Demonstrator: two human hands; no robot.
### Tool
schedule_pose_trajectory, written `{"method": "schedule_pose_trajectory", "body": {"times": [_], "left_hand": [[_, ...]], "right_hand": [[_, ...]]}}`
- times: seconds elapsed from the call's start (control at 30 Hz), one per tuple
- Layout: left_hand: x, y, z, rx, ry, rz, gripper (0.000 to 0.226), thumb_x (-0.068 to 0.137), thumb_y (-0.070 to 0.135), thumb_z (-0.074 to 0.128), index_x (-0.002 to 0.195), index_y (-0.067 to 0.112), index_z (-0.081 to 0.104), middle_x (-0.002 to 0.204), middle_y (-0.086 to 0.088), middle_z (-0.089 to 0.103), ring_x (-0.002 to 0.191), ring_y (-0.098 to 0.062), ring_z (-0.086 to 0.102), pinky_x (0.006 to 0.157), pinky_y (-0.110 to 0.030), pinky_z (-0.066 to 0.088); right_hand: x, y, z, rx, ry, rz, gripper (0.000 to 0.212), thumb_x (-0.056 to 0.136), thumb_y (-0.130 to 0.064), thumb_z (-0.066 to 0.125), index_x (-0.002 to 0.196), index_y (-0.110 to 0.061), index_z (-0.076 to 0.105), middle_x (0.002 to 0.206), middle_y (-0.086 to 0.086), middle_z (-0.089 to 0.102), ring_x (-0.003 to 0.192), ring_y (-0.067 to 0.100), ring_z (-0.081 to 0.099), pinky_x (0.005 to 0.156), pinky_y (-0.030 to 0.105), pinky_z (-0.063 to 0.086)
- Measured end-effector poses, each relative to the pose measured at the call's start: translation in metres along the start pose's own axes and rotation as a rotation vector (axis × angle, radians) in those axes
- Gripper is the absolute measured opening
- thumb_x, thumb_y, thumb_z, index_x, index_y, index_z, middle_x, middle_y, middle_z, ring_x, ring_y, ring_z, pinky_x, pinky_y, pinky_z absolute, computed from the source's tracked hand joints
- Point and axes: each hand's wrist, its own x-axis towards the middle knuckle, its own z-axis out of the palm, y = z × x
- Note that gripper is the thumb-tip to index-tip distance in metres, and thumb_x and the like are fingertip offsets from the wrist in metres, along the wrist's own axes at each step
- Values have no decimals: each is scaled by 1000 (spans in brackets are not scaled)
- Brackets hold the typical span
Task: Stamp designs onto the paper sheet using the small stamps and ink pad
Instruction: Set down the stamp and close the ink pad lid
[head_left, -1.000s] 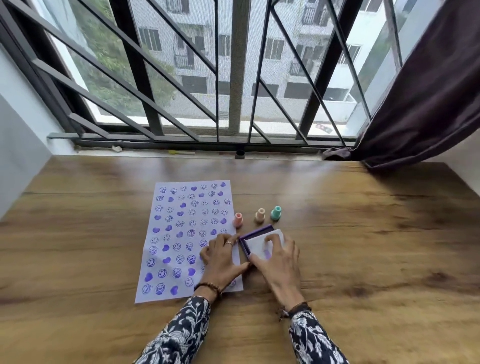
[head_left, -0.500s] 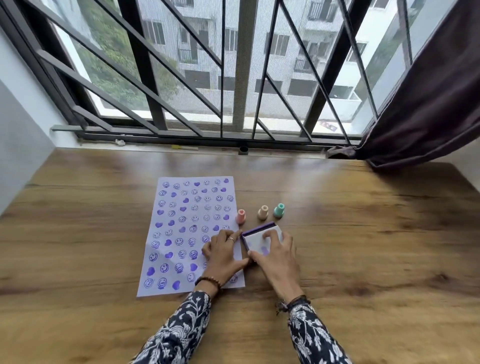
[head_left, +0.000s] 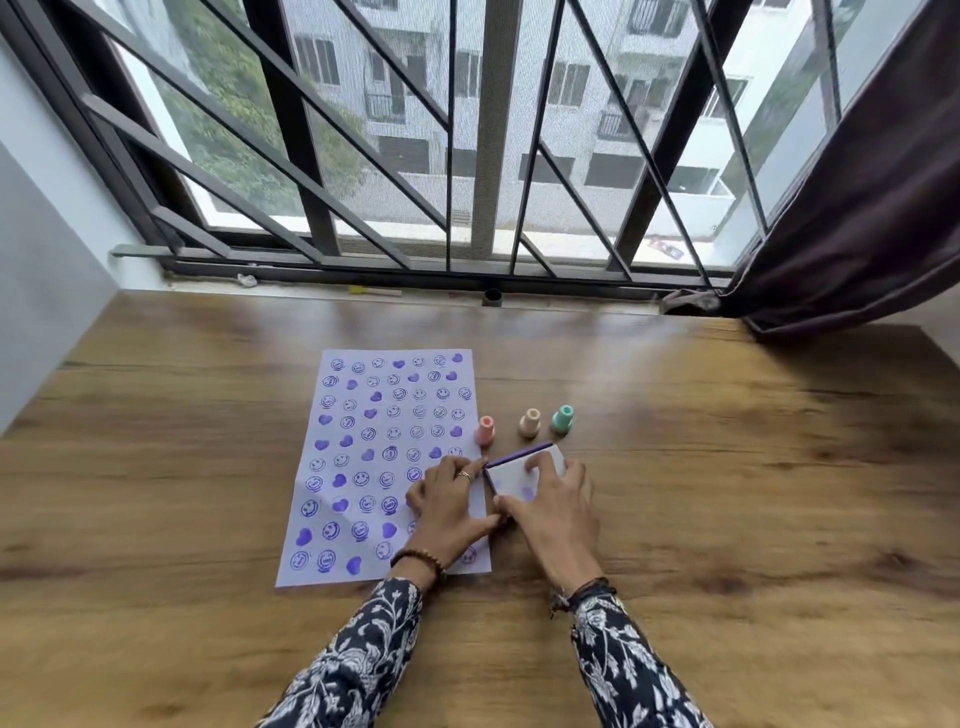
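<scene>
A white paper sheet (head_left: 374, 457) covered with purple smiley and heart prints lies on the wooden table (head_left: 727, 493). To its right sits the ink pad (head_left: 514, 475), its white lid lying on the purple base. My right hand (head_left: 553, 514) rests on the lid with fingers spread over its near and right edges. My left hand (head_left: 452, 506) lies on the sheet's right edge, its fingers touching the pad's left side. Three small stamps stand upright beyond the pad: pink stamp (head_left: 485, 430), beige stamp (head_left: 530, 422), teal stamp (head_left: 562, 419).
A barred window (head_left: 488, 156) runs along the table's far edge, with small bits on its sill. A dark curtain (head_left: 857, 208) hangs over the far right corner. A grey wall (head_left: 36, 291) borders the left side.
Both hands stay on the ink pad; the lid now sits flatter on the base. The camera has tilted slightly, shifting the scene in the frame.
</scene>
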Motion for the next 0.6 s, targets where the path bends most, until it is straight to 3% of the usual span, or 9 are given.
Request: {"method": "schedule_pose_trajectory", "body": {"times": [0.1, 0.23, 0.37, 0.47, 0.6], "left_hand": [[-1, 2, -2, -28, -33, -11, 77, 62, 49, 61, 133, 25, 41, 126, -2, 44, 120, -19, 37, 107, -36, 16], [-1, 2, -3, -6, -56, 0, 77, 69, 40, 67, 137, 23, 35, 126, -4, 42, 122, -20, 36, 112, -48, 16], [-2, 8, -1, -30, -31, -13, 75, 73, 31, 65, 139, 23, 30, 126, -7, 42, 121, -23, 36, 112, -49, 17], [-7, 12, -2, -50, 9, -23, 70, 75, 35, 58, 139, 25, 30, 123, -4, 44, 120, -20, 37, 114, -46, 9], [-19, 12, -7, -122, 197, 29, 55, 80, 30, 59, 132, 27, 41, 120, 1, 50, 119, -14, 41, 107, -35, 8]], "right_hand": [[4, -1, 3, -12, 24, 2, 57, 70, -45, 71, 118, -23, 48, 126, 11, 43, 115, 31, 44, 97, 39, 42], [1, 1, 10, -51, 100, -7, 58, 71, -49, 67, 119, -23, 48, 125, 11, 46, 112, 31, 47, 96, 39, 40], [-4, 4, 18, -81, 177, -29, 57, 75, -53, 62, 122, -25, 46, 130, 11, 46, 116, 29, 45, 99, 39, 39], [-11, 6, 22, -38, 174, -24, 56, 77, -54, 61, 122, -25, 48, 141, 11, 37, 128, 28, 33, 104, 42, 38], [-17, 5, 25, -61, 400, -229, 32, 76, -34, 72, 101, -17, 64, 121, 10, 58, 106, 26, 45, 83, 45, 52]]}}
